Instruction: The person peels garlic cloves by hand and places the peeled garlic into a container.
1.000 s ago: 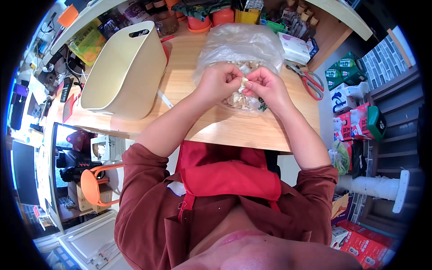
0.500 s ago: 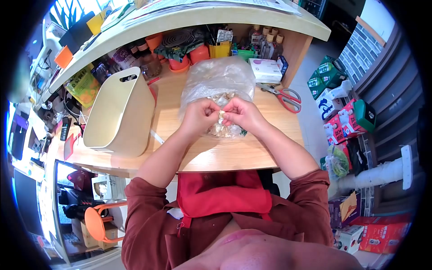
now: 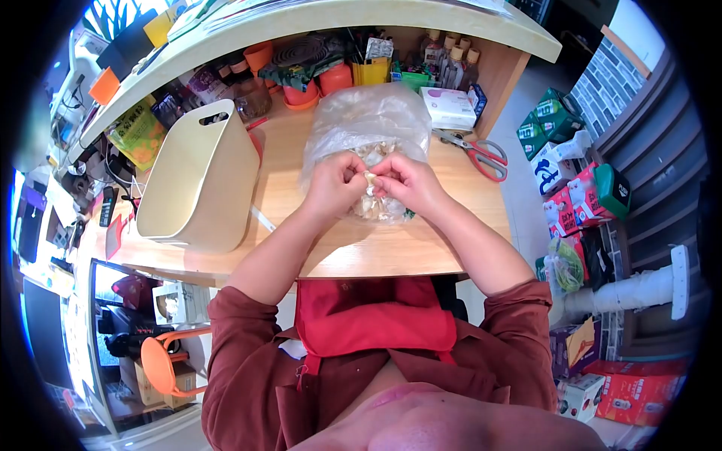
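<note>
Between my hands is a small pale piece that looks like a garlic clove (image 3: 369,179). My left hand (image 3: 336,186) pinches it from one side with thumb and forefinger. From the other side my right hand (image 3: 408,183) grips it, thumb and fingertips closed. Both hands are over the mouth of a clear plastic bag (image 3: 365,116) lying on the wooden desk (image 3: 376,259). Pale, papery garlic pieces (image 3: 368,208) show in the bag below my fingers. My fingers partly hide the clove.
A tall cream plastic bin (image 3: 203,177) stands to the left. Red-handled scissors (image 3: 487,159) lie at the right, near a white box (image 3: 449,107). Pots, bottles (image 3: 455,68) and a yellow holder (image 3: 370,71) line the back under a raised shelf (image 3: 316,37).
The camera view has shifted slightly. My hands stay together over the bag, still pinching the clove, with only small finger movements.
</note>
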Demonstrator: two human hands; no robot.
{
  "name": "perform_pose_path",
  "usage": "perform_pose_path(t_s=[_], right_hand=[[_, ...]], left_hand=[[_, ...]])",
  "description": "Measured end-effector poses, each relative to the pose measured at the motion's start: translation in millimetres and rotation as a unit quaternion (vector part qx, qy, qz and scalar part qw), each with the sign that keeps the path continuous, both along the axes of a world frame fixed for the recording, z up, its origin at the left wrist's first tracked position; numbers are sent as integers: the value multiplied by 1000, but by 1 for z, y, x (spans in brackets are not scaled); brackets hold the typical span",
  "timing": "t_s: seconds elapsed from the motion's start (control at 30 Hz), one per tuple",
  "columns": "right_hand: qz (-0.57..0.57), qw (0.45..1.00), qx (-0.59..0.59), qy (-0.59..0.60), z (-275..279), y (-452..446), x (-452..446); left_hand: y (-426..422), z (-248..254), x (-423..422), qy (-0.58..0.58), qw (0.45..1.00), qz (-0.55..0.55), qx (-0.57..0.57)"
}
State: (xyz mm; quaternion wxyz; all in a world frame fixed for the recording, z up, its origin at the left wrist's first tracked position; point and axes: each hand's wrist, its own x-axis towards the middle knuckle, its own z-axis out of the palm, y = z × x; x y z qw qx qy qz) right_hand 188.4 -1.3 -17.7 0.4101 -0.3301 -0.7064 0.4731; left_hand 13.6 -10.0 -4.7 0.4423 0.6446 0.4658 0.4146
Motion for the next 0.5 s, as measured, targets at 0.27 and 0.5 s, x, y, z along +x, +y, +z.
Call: perform_pose_path(t_s=[0.27,0.5], right_hand=[[48,990,-113,65,2,3,1],[63,967,-214,127,4,1,-1]], left_hand=[[7,-14,-3,94,964,19,246],[-1,-10,4,229,912,29,340]])
